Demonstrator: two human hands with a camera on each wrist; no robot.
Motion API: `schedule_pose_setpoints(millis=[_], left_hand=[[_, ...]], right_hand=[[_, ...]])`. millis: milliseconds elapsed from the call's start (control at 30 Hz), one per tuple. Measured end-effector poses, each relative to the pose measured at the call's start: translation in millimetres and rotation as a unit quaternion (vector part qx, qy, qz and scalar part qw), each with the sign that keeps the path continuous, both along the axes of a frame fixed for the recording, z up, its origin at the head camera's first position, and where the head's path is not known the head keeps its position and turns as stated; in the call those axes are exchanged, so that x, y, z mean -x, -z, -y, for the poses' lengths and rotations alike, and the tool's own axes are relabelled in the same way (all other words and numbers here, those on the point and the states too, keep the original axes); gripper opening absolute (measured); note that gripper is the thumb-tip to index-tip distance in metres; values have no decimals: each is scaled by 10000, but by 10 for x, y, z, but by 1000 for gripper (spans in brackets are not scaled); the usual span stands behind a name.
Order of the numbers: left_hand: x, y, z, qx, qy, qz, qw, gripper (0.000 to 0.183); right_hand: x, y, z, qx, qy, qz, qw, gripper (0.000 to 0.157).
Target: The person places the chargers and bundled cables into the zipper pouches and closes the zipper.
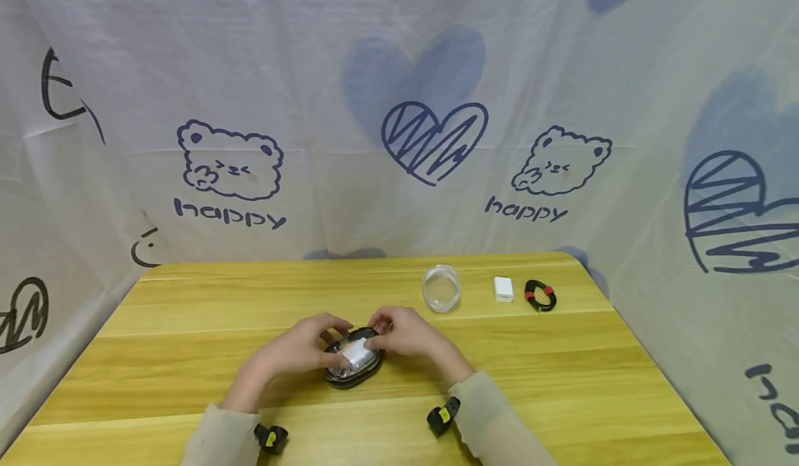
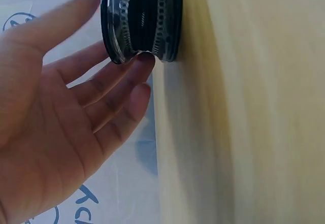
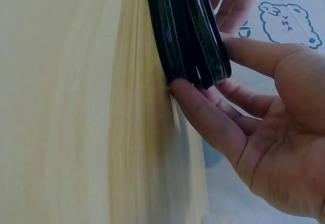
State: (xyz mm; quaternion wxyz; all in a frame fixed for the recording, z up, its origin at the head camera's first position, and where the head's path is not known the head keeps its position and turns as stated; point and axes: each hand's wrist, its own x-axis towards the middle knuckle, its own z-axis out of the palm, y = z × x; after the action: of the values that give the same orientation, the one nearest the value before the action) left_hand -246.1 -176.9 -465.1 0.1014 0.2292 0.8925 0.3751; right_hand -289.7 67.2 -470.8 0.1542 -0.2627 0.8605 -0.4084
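A small oval zip case (image 1: pixel 351 381), black with a clear top, lies on the table in front of me, and something white shows through or on its top. My left hand (image 1: pixel 307 344) grips its left end, thumb on the near top edge and fingers at the far side. At the right end my right hand (image 1: pixel 407 332) holds it, with the thumb over the top. In the left wrist view the black case (image 2: pixel 143 18) shows its zipper teeth along the side. From the right wrist, fingers touch the lower end of the case (image 3: pixel 188 31).
Beyond the right hand stands a clear round container (image 1: pixel 442 289). A white charger plug (image 1: pixel 503 289) and a coiled black cable (image 1: pixel 540 296) with red bands lie farther right on the wooden table (image 1: pixel 187 313). A printed cloth (image 1: pixel 324 175) hangs behind the table.
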Motion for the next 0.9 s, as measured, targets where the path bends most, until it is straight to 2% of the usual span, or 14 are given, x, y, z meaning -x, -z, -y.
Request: schedule_pose_setpoints(millis=[100,233,467,667,800,900], left_hand=[[-9,-13,-2,39,22,130,9999,69],[-24,-28,-3,71,92,262,9996,63],[-32,-26,10,27,325,100,9994,58],[-7,-24,7,53,581,-156,9982,50],[1,-30,1,91,685,-290,9972,46],[1,-29,1,83,703,-316,9970,44]], right_hand=[[-8,-12,3,21,54,228,9997,26],[-11,-19,1,-20,64,464,9989,26],[8,11,-38,215,-62,844,9962,26],[55,28,-56,600,42,645,9961,18],[71,49,-50,871,81,573,9945,20],[73,70,-50,834,-39,588,9948,21]])
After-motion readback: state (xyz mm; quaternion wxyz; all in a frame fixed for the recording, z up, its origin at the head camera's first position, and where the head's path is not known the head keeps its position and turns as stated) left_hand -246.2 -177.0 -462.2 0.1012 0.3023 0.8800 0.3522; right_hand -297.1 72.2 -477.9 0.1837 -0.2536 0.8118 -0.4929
